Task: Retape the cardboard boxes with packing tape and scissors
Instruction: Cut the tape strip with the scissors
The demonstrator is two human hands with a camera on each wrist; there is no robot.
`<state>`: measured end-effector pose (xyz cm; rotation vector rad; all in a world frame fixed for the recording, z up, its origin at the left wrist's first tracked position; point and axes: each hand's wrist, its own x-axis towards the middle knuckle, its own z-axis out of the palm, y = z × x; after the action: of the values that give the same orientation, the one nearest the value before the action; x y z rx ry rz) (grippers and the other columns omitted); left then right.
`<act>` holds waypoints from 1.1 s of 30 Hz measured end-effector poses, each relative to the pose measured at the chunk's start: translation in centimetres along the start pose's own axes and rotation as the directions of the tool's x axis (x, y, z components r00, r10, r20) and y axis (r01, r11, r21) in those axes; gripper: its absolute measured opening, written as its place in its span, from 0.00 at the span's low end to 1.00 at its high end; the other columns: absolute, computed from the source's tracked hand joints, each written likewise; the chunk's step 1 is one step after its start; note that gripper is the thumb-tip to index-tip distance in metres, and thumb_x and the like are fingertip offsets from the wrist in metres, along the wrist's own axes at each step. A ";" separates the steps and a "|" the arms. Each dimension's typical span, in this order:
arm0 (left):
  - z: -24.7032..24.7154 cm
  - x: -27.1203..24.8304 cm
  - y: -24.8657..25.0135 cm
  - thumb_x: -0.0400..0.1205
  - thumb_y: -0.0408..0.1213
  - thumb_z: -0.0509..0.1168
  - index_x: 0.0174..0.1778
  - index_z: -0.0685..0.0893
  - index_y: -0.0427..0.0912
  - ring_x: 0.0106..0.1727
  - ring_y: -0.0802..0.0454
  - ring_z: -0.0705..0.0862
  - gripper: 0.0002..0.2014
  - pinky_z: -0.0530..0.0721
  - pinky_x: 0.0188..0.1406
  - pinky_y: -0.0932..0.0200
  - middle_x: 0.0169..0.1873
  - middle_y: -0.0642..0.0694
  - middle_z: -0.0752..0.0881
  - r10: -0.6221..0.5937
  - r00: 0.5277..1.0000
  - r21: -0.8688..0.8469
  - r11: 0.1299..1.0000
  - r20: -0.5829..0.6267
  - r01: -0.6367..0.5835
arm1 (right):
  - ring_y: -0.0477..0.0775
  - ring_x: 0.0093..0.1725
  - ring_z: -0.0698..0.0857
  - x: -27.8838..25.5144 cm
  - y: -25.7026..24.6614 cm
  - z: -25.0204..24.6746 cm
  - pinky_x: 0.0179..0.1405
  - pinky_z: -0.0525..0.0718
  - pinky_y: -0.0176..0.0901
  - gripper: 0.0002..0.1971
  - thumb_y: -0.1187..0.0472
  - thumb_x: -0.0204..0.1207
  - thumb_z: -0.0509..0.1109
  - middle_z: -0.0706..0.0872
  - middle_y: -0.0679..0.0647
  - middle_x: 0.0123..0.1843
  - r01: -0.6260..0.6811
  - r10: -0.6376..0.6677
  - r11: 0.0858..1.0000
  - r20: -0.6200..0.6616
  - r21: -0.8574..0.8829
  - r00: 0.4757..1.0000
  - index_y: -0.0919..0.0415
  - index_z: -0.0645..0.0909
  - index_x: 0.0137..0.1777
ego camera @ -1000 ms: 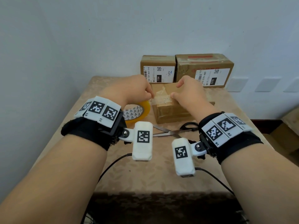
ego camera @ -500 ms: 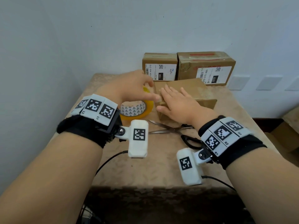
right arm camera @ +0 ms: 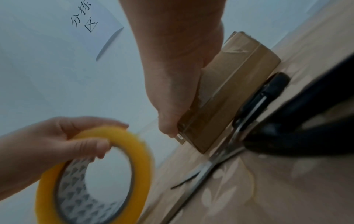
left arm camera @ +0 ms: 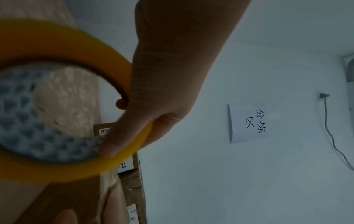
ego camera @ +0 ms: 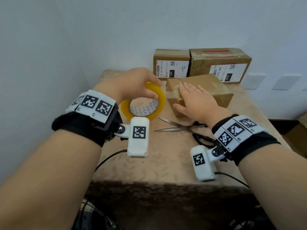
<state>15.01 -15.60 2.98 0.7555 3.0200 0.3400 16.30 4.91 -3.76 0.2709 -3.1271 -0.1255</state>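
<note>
My left hand [ego camera: 141, 87] grips the yellow tape roll [ego camera: 158, 103] by its far rim, thumb inside the core, and holds it tilted up above the table [ego camera: 166, 163]. The same grip shows on the tape roll [left arm camera: 114, 163] in the left wrist view and on the tape roll [right arm camera: 141, 166] in the right wrist view. My right hand [ego camera: 194, 98] lies flat, fingers straight, on top of the near cardboard box [ego camera: 216, 92], over its taped left end. The scissors [ego camera: 181, 128], blades apart, lie on the table in front of the box.
Two more labelled cardboard boxes [ego camera: 171, 63] [ego camera: 221, 63] stand against the back wall. The table is small, with the wall close on the left and a drop at its near and right edges. Cables hang from both wrist cameras.
My left hand has taken the tape roll off the table and lifted it, tilted. My right hand went from pinching tape at the box's end to lying flat on the box top.
</note>
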 end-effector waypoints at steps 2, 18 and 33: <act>0.3 0.0 -0.2 0.77 0.52 0.70 0.66 0.80 0.61 0.52 0.56 0.71 0.20 0.62 0.36 0.64 0.47 0.56 0.70 0.016 0.998 0.111 0.994 0.053 -0.021 | 0.52 0.86 0.50 0.0 0.5 0.1 0.84 0.46 0.52 0.38 0.40 0.84 0.52 0.49 0.56 0.87 -0.004 0.004 1.000 0.009 -0.004 1.000 0.61 0.45 0.86; 1.6 1.5 1.3 0.78 0.48 0.70 0.72 0.75 0.57 0.54 0.52 0.73 0.25 0.71 0.51 0.57 0.59 0.50 0.76 0.093 0.988 0.246 0.962 0.123 -0.121 | 0.59 0.85 0.53 2.1 -1.9 0.6 0.83 0.46 0.62 0.34 0.44 0.86 0.42 0.54 0.64 0.85 -0.294 0.295 0.948 0.011 0.125 0.955 0.68 0.52 0.84; 1.9 0.5 0.0 0.74 0.52 0.73 0.70 0.76 0.55 0.64 0.50 0.77 0.27 0.73 0.57 0.57 0.63 0.50 0.80 0.107 0.993 0.030 0.994 -0.039 -0.106 | 0.58 0.84 0.55 1.3 -1.4 0.8 0.80 0.36 0.65 0.34 0.42 0.86 0.41 0.60 0.62 0.84 -0.220 0.218 0.975 -0.055 -0.039 0.975 0.65 0.55 0.84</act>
<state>14.71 -14.94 1.17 0.9260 3.0348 0.3200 15.29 3.38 -4.72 -0.0704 -3.0721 -0.1839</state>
